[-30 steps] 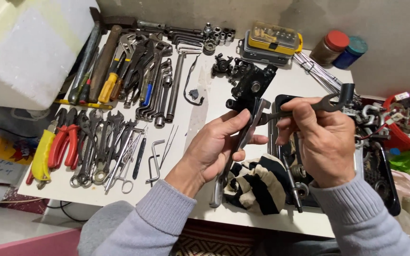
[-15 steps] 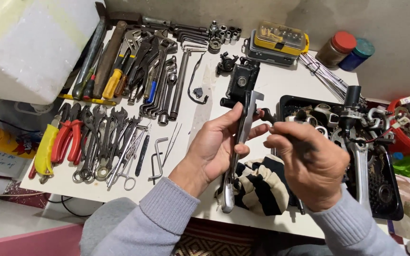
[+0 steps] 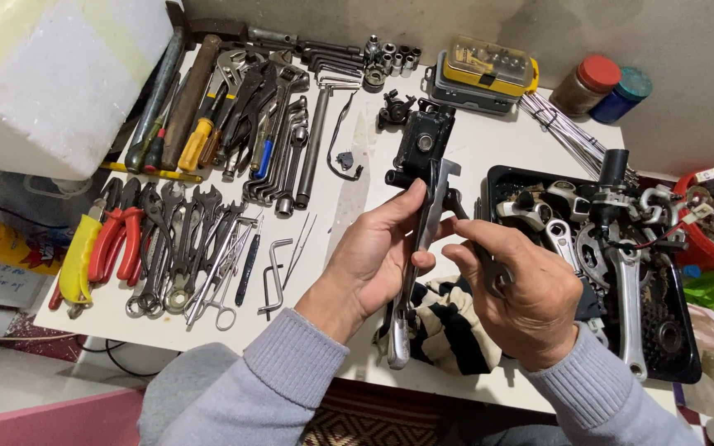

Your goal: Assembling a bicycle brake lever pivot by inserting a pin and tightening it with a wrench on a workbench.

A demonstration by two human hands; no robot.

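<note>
— What does the left hand (image 3: 378, 260) have hold of?

— A long steel adjustable wrench (image 3: 420, 248), held upright above the white counter (image 3: 489, 140), its jaw end pointing away from the person and its handle end hanging down past the wrist. The left fingers (image 3: 402, 206) are curled round the shaft, thumb across the front: a closed grasp.

— And the right hand (image 3: 530, 301)?

— Just beside the wrench, at mid-shaft. Its fingers (image 3: 477, 235) are bent inward and pinched near the tool; a small dark metal part shows under them, though whether it is truly gripped cannot be told.

— What lies below the hands?

— A pair of black-and-white striped work gloves (image 3: 456, 326) at the near edge of the counter, right under the wrench handle.

— And around them?

— To the right, a black tray (image 3: 502, 175) of bicycle cranks and sprockets. To the left, rows of spanners (image 3: 179, 248) and red-handled pliers (image 3: 121, 239). Farther back, a yellow-lidded bit case (image 3: 489, 66) and two jars (image 3: 601, 87), one red-capped, one blue. A white foam block (image 3: 51, 74) stands at the far left.
</note>
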